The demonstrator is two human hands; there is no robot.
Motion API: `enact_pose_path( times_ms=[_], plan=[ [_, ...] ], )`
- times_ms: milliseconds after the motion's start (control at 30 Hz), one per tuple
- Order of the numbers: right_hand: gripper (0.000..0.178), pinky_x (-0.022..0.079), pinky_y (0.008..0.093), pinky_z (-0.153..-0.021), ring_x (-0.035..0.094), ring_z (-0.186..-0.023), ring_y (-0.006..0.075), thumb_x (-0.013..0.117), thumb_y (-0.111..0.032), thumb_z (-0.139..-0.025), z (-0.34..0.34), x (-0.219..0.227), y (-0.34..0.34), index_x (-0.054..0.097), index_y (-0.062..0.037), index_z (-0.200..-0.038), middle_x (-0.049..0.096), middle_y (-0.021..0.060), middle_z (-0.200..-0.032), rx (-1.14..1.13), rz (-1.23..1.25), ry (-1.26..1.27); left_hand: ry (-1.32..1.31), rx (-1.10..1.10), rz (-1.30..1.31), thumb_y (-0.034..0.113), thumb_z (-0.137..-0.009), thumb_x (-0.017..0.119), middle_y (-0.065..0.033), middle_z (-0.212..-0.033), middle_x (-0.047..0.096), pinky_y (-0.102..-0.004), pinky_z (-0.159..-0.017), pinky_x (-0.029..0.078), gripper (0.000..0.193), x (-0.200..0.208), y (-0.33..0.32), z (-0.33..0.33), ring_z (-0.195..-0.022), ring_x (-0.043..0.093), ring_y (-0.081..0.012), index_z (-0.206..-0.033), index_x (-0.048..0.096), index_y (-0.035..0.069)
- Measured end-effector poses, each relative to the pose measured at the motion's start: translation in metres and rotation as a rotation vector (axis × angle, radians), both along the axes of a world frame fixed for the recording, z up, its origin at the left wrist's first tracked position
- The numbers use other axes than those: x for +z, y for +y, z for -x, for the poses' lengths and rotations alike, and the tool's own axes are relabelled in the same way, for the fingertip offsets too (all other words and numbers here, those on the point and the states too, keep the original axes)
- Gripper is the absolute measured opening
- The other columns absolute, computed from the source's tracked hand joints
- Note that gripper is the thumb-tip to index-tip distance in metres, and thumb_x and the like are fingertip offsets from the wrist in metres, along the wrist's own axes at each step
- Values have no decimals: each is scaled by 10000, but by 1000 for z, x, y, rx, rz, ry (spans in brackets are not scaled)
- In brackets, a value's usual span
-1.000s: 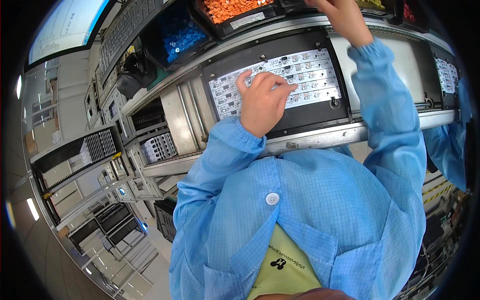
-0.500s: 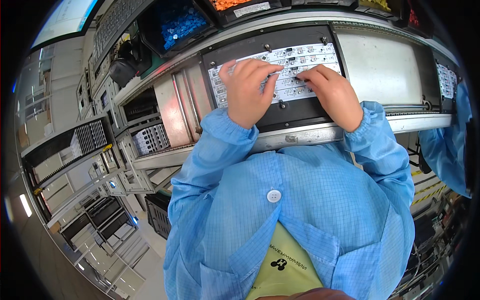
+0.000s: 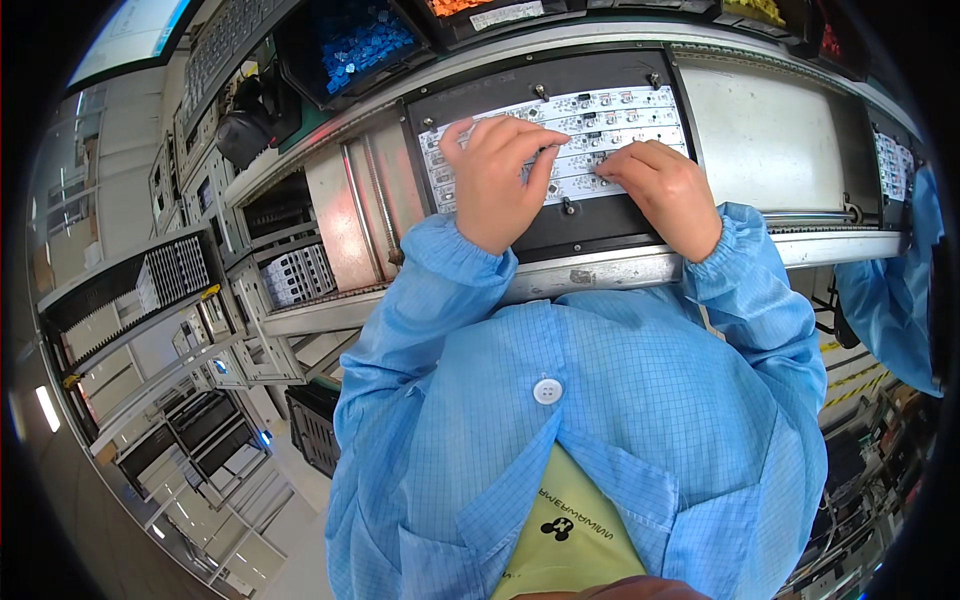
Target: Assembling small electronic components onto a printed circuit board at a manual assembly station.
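In front of me a black carrier tray [image 3: 520, 232] holds a white circuit board panel [image 3: 640, 117] made of several long strips with small components. My left hand [image 3: 500, 185] hovers over the panel's left half, thumb and forefinger brought together in a pinch. Anything between those fingertips is too small to make out. Over the right half, my right hand [image 3: 668, 190] reaches down with thumb and forefinger pinched at a small component on one of the lower strips. What these fingers grip, if anything, is hidden.
Metal conveyor rails [image 3: 600, 270] run along both sides of the tray. Bins of blue parts [image 3: 365, 50], orange parts [image 3: 455, 6] and yellow parts [image 3: 755, 10] stand behind. A second carrier with boards [image 3: 893, 165] and another person's blue sleeve [image 3: 885, 300] are at the right.
My right fingertips have moved slightly toward me, onto a lower strip, and the fingers are more curled. My left hand has stayed nearly still in its pinch.
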State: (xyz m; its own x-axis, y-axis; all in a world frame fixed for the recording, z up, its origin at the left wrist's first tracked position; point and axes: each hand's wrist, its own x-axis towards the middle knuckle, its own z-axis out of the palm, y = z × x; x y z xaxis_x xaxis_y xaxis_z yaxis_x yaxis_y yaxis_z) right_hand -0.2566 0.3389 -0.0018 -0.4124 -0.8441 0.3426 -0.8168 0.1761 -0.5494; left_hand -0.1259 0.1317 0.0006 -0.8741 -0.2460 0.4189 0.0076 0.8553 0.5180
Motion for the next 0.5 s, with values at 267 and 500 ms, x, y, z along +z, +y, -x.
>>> enact_pose_path(
  times_ms=[267,500],
  plan=[
    [175,602,354,-744,720,-851,259,799,-27,-838,5,-5,1,787,-71,-1008,739,68,-924,33,6,37,-8,0,-1,138,-910,769,57,-957,723,-485,-1097,282,119,-2,1,-2,-1051,654,-174,-984,804,224],
    [220,612,358,-779,730,-900,266,730,-23,-819,11,6,6,800,-77,-1020,747,71,-990,97,-41,42,30,-66,90,140,-884,782,51,-977,725,-479,-1080,295,150,14,-5,18,-1057,653,-185,-1007,795,222]
  ],
)
